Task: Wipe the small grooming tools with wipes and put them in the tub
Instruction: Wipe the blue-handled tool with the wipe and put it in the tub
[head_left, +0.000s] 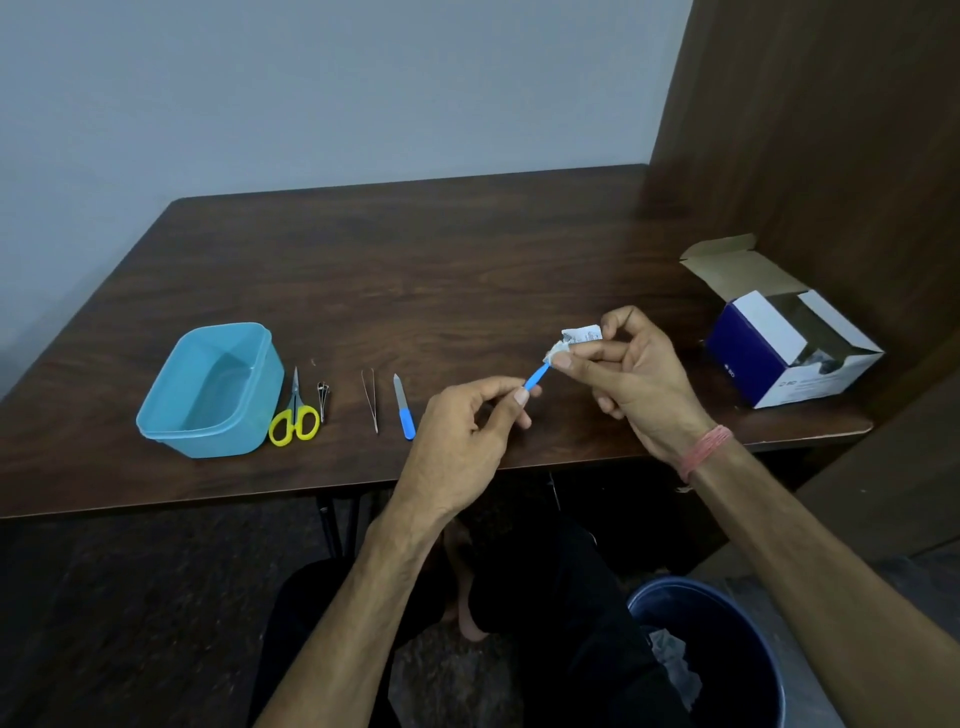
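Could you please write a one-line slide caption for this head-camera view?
Left hand holds a blue tool while right hand wipes it; tub waits empty.

Dark wooden table (467, 260) bearing blue tub (208, 389), yellow scissors (294, 418), nail clipper (322, 400), tweezers (370, 400), file (404, 410), open box (789, 348).

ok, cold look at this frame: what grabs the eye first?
The two hands at centre: the left hand pinches a blue-handled tool while the right hand rubs a white wipe over its tip. Next, the light blue tub at the table's left, with yellow scissors beside it.
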